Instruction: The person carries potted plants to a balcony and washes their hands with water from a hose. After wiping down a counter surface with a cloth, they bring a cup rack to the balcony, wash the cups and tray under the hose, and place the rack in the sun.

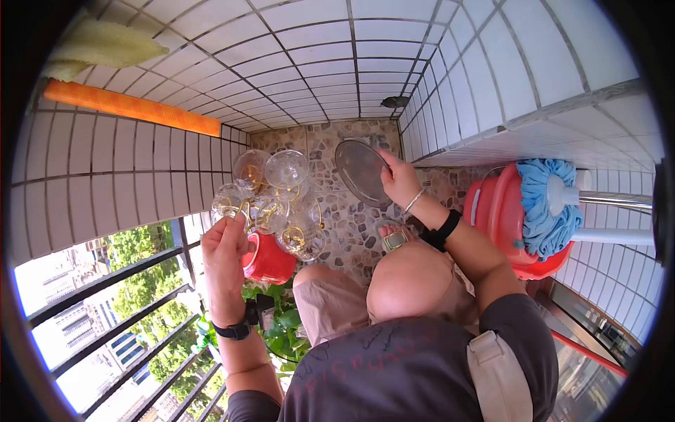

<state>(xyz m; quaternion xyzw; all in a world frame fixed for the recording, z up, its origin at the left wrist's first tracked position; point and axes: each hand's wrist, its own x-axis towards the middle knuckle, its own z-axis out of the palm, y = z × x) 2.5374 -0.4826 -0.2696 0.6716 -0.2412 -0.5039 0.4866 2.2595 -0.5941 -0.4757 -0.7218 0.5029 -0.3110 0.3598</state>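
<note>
My right hand (401, 183) grips the edge of a dark grey round plate (362, 172), tilted above the pebble-patterned floor. To the left hangs or stands a cluster of clear glass globes (287, 169) with curved gold metal arms (271, 207) among them; it looks like a light fixture. My left hand (226, 239) is closed at the cluster's near left side, fingertips pinched by a gold arm. What exactly lies between those fingers is partly hidden. Just beneath the globes, a red pot (268, 259) shows near my left wrist.
Green leaves (285, 327) grow beside my left knee, near black railing bars (105, 278). At right stand red buckets (496, 211) with a blue mop head (548, 207). An orange strip (133, 107) runs along the left tiled wall. A small dark object (394, 102) sits by the far corner.
</note>
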